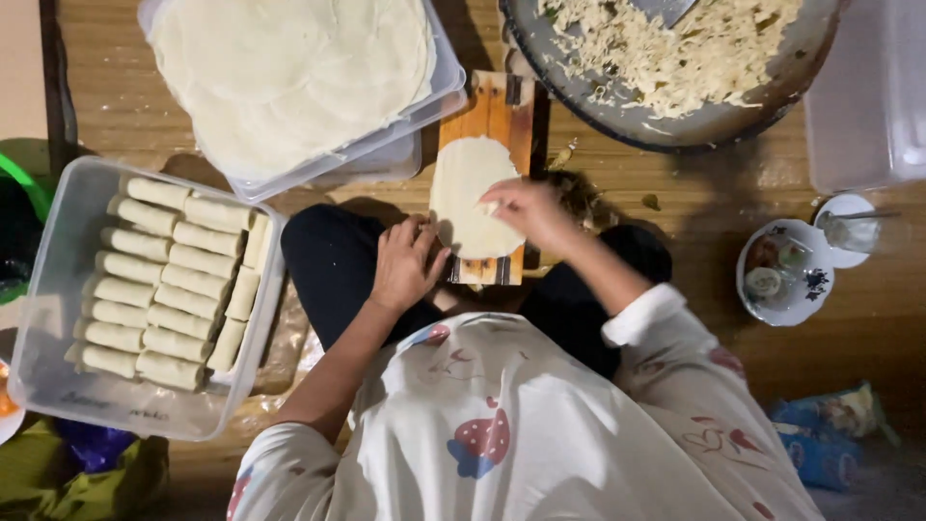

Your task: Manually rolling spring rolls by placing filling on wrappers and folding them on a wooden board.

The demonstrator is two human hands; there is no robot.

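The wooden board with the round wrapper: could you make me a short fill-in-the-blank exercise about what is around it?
1. The round wrapper lies on a ____ board.
2. The clear container on the left holds finished ____.
3. The right hand rests on the wrapper, and the left hand is at its ____ edge.
4. The big grey pan holds shredded ____.

Missing words: wooden; rolls; left; filling
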